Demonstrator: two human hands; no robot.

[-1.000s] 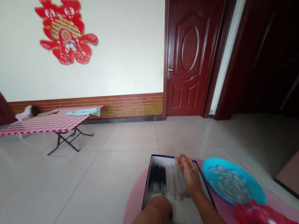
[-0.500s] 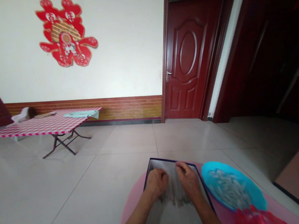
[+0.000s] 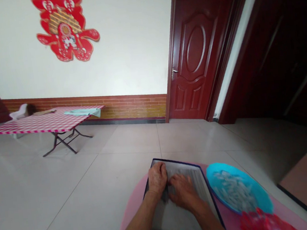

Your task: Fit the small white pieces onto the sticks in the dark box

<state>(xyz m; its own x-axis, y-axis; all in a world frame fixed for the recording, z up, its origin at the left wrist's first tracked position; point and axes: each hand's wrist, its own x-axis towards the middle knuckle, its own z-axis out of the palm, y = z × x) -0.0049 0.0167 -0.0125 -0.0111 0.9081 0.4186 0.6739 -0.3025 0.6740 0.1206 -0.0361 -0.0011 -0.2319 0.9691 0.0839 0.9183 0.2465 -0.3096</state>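
Strips, slim and pale (image 3: 197, 182), lie side by side in the far right part of a shallow, dark-rimmed tray (image 3: 172, 218) on a pink round table (image 3: 132, 211), in the view from my head. My left hand (image 3: 157, 178), fingers curled, is at darker strips (image 3: 165, 195) near the tray's far left corner; I cannot tell whether it pinches any. My right hand (image 3: 183, 191) bends over the strips just beside it, fingers a little apart, its hold hidden too. Just right of the tray sits a blue basin (image 3: 265, 197) of pale pieces (image 3: 235, 190), with a red plastic bag (image 3: 265, 223) at its near side. The strips look light, thin and fairly stiff, perhaps slippery against one another; I would take a few at mid-length, lightly, lest they fan out or bend.
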